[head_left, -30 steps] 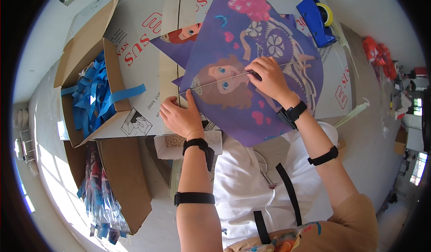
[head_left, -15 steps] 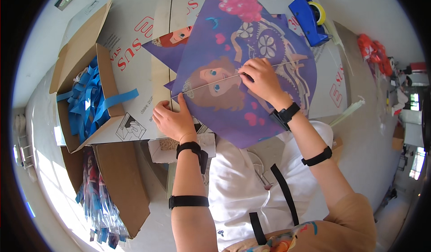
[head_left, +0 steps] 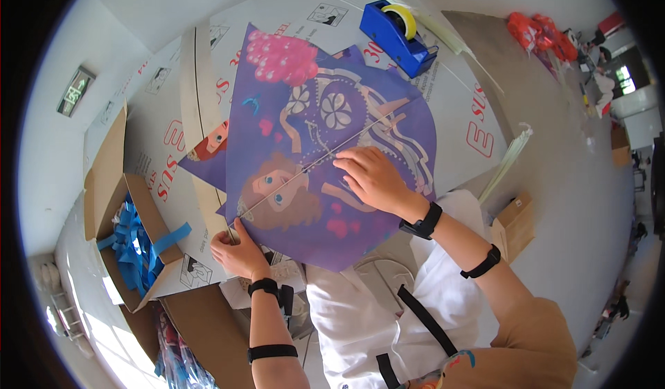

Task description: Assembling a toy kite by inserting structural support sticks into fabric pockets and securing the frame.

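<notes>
A purple kite (head_left: 280, 136) printed with a cartoon figure lies across a cardboard-topped surface. One thin rod (head_left: 284, 187) runs over it from the lower left corner toward the right edge. At that corner my left hand (head_left: 239, 254) pinches the kite's tip and the rod's end, thumb on top. My right hand (head_left: 374, 178) is closed at the middle of the rod, its fingertips on it; the exact contact is partly hidden by the fingers. Under the kite's left side, another purple kite (head_left: 206, 164) with a red-haired figure sticks out.
A blue tape dispenser (head_left: 396, 39) with yellow tape stands beyond the kite. At the left an open carton (head_left: 156, 212) holds blue ribbons, with packed plastic-wrapped pieces (head_left: 176, 351) below. Pale thin strips (head_left: 509, 160) lie at the right edge. A small white box (head_left: 239, 294) sits near my left wrist.
The view has turned, so the scene sits lower and more left. My right hand stays near the rod's middle, its fingers less tightly curled. My left hand keeps the corner.
</notes>
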Tool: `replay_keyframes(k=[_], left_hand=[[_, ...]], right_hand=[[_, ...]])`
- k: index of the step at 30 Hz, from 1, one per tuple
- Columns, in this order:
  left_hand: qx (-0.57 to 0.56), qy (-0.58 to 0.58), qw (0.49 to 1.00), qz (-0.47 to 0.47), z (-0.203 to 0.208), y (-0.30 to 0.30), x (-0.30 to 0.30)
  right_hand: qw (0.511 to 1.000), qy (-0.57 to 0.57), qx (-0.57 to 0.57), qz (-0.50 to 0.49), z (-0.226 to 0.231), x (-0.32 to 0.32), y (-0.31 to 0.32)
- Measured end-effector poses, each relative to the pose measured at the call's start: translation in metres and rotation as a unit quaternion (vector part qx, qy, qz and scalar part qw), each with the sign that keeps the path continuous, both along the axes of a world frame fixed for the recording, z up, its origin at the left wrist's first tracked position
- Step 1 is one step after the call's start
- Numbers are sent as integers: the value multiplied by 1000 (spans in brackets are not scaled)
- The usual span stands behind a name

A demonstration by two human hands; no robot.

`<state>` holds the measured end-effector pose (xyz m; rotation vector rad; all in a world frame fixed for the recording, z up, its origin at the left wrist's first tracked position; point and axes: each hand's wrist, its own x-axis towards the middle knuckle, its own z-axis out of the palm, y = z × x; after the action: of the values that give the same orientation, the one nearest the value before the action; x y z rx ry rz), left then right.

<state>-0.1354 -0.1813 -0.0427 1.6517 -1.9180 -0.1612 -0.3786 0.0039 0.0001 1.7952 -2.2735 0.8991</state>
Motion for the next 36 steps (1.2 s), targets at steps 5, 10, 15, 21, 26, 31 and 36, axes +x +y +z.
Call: replay_keyframes(k=[5, 10, 15, 21, 26, 31, 36], left_hand=[[7, 3, 1000, 2, -2, 0, 0], [18, 20, 1000, 12, -3, 0, 2], [5, 127, 991, -44, -7, -5, 15], [47, -38, 952, -299, 39, 70, -25], [122, -145, 916, -354, 16, 67, -32], [110, -158, 911, -365, 21, 67, -42], [146, -189, 903, -358, 25, 60, -41]], right_hand=[[998, -48, 1, -30, -10, -14, 10], [995, -79, -32, -60, -21, -28, 9], [996, -30, -40, -79, -32, -34, 14], [996, -20, 4, -91, -32, -31, 19], [994, -6, 31, -104, -35, -27, 10], [993, -20, 26, -114, -42, -27, 8], [992, -24, 43, -118, -38, -30, 6]])
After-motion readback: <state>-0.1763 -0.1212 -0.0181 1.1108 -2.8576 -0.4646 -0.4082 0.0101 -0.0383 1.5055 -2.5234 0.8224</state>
